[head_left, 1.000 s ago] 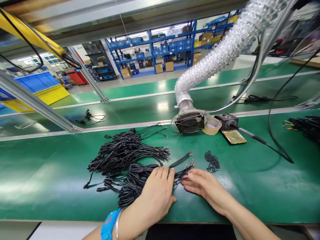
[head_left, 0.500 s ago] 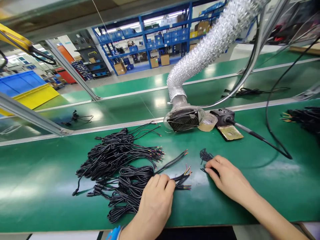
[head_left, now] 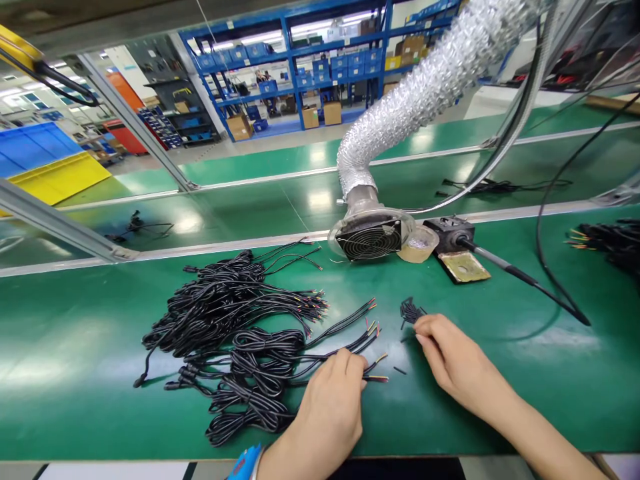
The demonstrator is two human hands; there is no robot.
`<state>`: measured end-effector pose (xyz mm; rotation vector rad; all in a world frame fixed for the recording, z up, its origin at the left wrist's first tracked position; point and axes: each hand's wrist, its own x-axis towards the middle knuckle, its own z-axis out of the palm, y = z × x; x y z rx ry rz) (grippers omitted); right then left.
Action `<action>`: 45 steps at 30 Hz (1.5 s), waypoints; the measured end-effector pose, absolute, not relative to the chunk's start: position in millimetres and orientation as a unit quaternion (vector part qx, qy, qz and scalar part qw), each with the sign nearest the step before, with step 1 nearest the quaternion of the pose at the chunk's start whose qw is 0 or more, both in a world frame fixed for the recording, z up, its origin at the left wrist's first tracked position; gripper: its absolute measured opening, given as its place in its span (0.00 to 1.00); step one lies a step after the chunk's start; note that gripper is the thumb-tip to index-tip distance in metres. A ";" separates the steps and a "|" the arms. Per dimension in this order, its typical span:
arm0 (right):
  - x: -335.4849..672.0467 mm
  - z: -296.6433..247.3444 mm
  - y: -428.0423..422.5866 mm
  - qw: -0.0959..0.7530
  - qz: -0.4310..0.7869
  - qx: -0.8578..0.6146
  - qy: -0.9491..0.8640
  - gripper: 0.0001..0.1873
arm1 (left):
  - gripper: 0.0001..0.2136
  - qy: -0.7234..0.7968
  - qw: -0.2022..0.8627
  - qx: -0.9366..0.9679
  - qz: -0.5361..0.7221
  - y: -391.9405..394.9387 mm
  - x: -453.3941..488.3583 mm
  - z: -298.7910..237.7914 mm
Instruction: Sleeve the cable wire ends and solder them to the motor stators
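Near the front edge of the green bench, my left hand [head_left: 333, 407] pinches the end of one black cable [head_left: 376, 373] whose coloured stripped wires stick out past my fingers. That cable runs back to a heap of coiled black cables [head_left: 235, 333] on my left. My right hand [head_left: 453, 363] rests on the bench with fingers curled at a small pile of short black tube pieces [head_left: 410, 311]; whether it grips a piece I cannot tell. One loose tube piece [head_left: 399, 370] lies between my two hands.
A fume fan [head_left: 370, 239] on a silver flexible duct [head_left: 425, 87] stands behind the cables, beside a tape roll [head_left: 419, 244] and a soldering iron stand [head_left: 457, 250] with its iron pointing right. More cables [head_left: 607, 241] lie at the far right. Aluminium frame posts [head_left: 60, 227] rise on the left.
My right hand left the cable ends and went right to the tube pieces. My left hand slid back along the cables and closed on one cable's end, drawing it towards me.
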<state>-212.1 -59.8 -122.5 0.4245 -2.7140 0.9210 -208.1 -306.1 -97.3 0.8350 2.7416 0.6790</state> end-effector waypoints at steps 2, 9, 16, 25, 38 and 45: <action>-203.2 -117.7 -69.7 0.131 0.386 0.112 -0.906 0.03 | 0.11 0.908 0.122 0.256 0.309 -306.5 -208.2 -93.8; -174.9 -124.6 -117.7 0.086 0.585 0.050 -0.805 0.06 | 0.06 0.872 0.145 0.138 0.447 -309.6 -212.1 -92.2; -172.3 -134.6 -129.1 0.103 0.651 -0.029 -0.752 0.05 | 0.07 0.850 0.142 0.125 0.493 -312.1 -211.8 -103.2; -174.7 -128.0 -131.1 0.102 0.646 -0.025 -0.756 0.07 | 0.07 0.852 0.135 0.137 0.486 -313.0 -211.1 -103.6; -169.8 -127.1 -148.0 0.049 0.639 0.000 -0.768 0.07 | 0.06 0.821 0.145 0.136 0.534 -315.2 -206.2 -107.9; -184.0 -109.3 -84.0 0.066 0.397 0.087 -0.911 0.04 | 0.06 0.830 0.130 0.110 0.532 -313.4 -202.6 -112.9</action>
